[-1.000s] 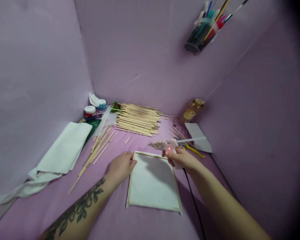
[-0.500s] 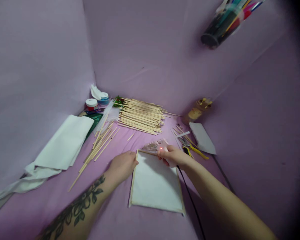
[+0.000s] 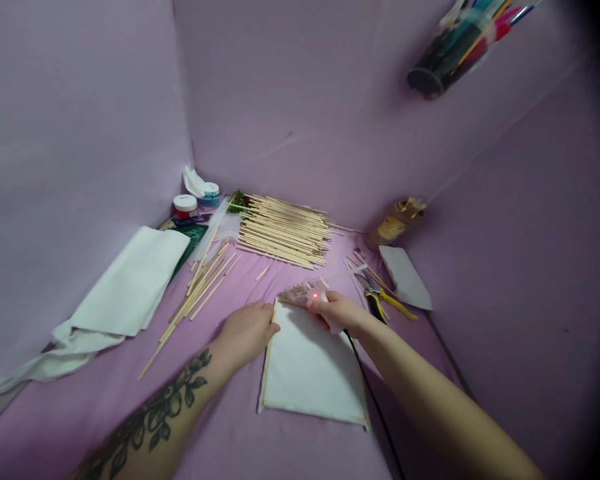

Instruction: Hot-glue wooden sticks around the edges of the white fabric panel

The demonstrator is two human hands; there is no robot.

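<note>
A white sheet framed by thin wooden sticks lies on the purple surface in front of me. My left hand rests at its upper left corner, fingers curled against the frame edge. My right hand grips a pale pink glue gun with a red light lit. The gun's nozzle points left and down at the frame's top edge. Its black cord runs back along my right forearm.
A pile of wooden sticks lies behind, with looser sticks to the left. White folded cloth, two small jars, yellow-handled pliers, a white paper piece and a cup of pens surround the area.
My right hand has lowered the glue gun from above the frame's upper right toward the middle of its top edge. The left hand has stayed at the corner.
</note>
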